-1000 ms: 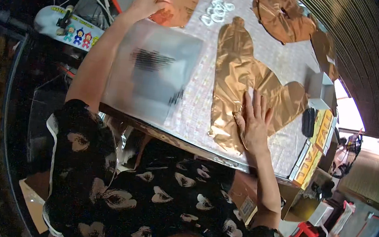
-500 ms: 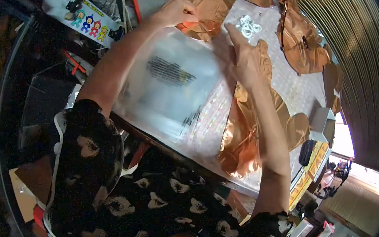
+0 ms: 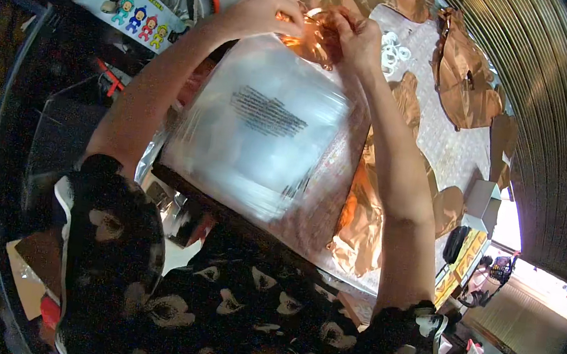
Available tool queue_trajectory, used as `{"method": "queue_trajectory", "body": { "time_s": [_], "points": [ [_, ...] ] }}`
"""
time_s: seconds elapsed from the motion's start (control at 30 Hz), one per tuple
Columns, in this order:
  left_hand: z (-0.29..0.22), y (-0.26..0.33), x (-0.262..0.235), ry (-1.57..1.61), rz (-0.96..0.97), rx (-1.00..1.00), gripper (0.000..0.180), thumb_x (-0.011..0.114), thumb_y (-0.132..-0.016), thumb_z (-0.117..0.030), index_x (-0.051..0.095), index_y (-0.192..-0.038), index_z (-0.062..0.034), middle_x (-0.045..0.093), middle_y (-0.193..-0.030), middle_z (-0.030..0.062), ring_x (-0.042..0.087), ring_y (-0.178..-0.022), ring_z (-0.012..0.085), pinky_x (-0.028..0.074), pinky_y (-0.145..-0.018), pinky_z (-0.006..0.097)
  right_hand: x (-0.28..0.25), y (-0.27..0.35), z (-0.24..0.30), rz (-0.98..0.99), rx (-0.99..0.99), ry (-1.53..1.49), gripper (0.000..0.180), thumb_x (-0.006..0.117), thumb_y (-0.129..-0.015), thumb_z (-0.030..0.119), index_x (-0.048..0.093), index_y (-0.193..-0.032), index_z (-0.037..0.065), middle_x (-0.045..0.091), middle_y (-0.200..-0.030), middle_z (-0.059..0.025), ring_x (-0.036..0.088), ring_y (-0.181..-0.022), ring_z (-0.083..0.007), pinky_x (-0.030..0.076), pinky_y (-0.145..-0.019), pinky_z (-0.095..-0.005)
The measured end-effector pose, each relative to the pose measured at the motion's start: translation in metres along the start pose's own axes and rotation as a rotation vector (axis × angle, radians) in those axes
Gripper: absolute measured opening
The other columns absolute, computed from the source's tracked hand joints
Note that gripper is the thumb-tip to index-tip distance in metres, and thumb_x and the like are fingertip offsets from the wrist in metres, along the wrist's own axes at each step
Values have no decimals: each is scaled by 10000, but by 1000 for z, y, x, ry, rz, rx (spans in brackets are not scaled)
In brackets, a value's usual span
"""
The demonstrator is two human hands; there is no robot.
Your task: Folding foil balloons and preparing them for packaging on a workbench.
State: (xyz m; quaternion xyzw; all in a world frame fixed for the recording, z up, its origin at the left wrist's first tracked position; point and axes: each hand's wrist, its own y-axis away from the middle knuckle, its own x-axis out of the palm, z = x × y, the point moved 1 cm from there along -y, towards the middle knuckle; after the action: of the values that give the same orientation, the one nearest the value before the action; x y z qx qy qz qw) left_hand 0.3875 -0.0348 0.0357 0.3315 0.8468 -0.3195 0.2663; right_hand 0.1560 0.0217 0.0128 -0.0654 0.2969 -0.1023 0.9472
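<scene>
At the far side of the table, my left hand (image 3: 264, 15) and my right hand (image 3: 362, 42) are both closed on a shiny copper-coloured foil balloon (image 3: 317, 45), lying flat and without air. My fingers pinch it from either side, close together at its upper part. Just nearer to me lies a stack of clear plastic bags (image 3: 251, 152) with a printed block on top. Beside my right hand sits a small pile of white rings (image 3: 392, 52). Another crumpled copper foil balloon (image 3: 361, 239) lies partly under my right forearm.
More flat copper foil balloons (image 3: 468, 86) spread over the bubble-wrap-covered table (image 3: 435, 150). At the right edge stand an open grey box (image 3: 482, 201), a black object (image 3: 456, 244) and a yellow box (image 3: 460, 269). A skateboard (image 3: 124, 5) lies at the left; a corrugated shutter (image 3: 547, 103) rises at the right.
My right hand has moved left and away from me to meet my left hand, and now grips the foil balloon too. My view has shifted slightly.
</scene>
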Motion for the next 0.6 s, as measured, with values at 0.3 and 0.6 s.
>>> {"method": "queue_trajectory", "body": {
  "time_s": [0.3, 0.6],
  "points": [
    [23, -3, 24, -17, 31, -8, 244, 837, -755, -205, 796, -931, -41, 753, -890, 136, 726, -851, 286, 561, -791, 398, -3, -6, -30, 91, -69, -104, 230, 653, -1032, 140, 748, -1162, -24, 774, -978, -46, 661, -834, -79, 552, -756, -268],
    [13, -24, 31, -93, 68, -415, 213, 778, -793, -214, 808, -918, -44, 775, -884, 144, 742, -793, 251, 574, -789, 357, -11, 0, -29, 274, -67, -238, 208, 650, -994, 25, 731, -1178, -30, 765, -1020, -45, 665, -894, -91, 552, -820, -254]
  ]
}}
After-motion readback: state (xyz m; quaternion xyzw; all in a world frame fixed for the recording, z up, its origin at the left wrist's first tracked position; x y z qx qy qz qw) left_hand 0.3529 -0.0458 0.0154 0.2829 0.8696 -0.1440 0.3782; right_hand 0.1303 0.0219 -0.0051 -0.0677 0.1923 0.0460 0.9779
